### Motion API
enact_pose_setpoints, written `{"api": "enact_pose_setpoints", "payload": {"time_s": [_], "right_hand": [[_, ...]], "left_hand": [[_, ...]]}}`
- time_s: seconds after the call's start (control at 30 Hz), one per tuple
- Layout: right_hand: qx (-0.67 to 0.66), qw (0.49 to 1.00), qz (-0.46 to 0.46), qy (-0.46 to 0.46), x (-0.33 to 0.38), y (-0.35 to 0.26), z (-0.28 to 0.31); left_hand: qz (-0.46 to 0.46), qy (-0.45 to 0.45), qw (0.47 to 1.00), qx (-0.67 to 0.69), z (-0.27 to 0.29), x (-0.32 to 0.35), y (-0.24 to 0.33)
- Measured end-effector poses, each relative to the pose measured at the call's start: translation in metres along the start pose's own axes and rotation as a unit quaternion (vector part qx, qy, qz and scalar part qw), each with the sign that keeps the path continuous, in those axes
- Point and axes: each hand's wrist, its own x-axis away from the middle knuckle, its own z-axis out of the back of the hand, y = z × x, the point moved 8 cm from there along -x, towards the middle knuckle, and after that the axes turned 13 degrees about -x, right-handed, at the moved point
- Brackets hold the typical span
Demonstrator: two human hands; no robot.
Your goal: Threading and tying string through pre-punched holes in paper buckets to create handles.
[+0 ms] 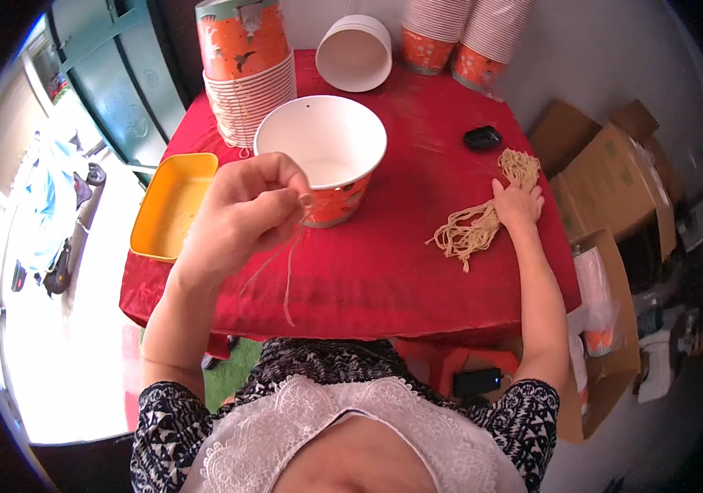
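My left hand (245, 205) is raised in front of the bucket, thumb and forefinger pinched on a thin pale cord (289, 287) whose strands hang below it. Right behind that hand stands an orange paper bucket (339, 204) with a white inside, upright, its mouth facing up. A small dark hole shows near its far rim. On the right side of the table, my right hand (519, 204) lies across the middle of a bundle of beige cords (471, 232), its fingers closed around it. Loose ends spread out on both sides of that hand.
A red cloth covers the table (417, 279). A yellow tray (150, 222) sits at the left, near a tall stack of paper buckets (250, 99). White buckets (354, 53) lie tipped at the back, beside more stacks (483, 49). A black object (483, 138) and cardboard boxes (615, 189) are on the right.
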Motion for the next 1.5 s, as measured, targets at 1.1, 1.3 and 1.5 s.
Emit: {"api": "enact_pose_setpoints", "payload": {"time_s": [1.1,1.3,1.5], "right_hand": [[-0.636,0.599,0.357,-0.331,0.22,-0.189,0.045],[-0.623,0.606,0.425,-0.253,0.217,-0.187,0.047],[-0.709,0.566,0.298,-0.297,0.201,-0.165,0.055]], "left_hand": [[-0.033,-0.057,0.983,-0.171,-0.02,-0.027,-0.016],[-0.036,-0.057,0.985,-0.158,-0.022,-0.027,-0.015],[0.031,-0.113,0.966,-0.23,-0.016,-0.014,-0.029]]}}
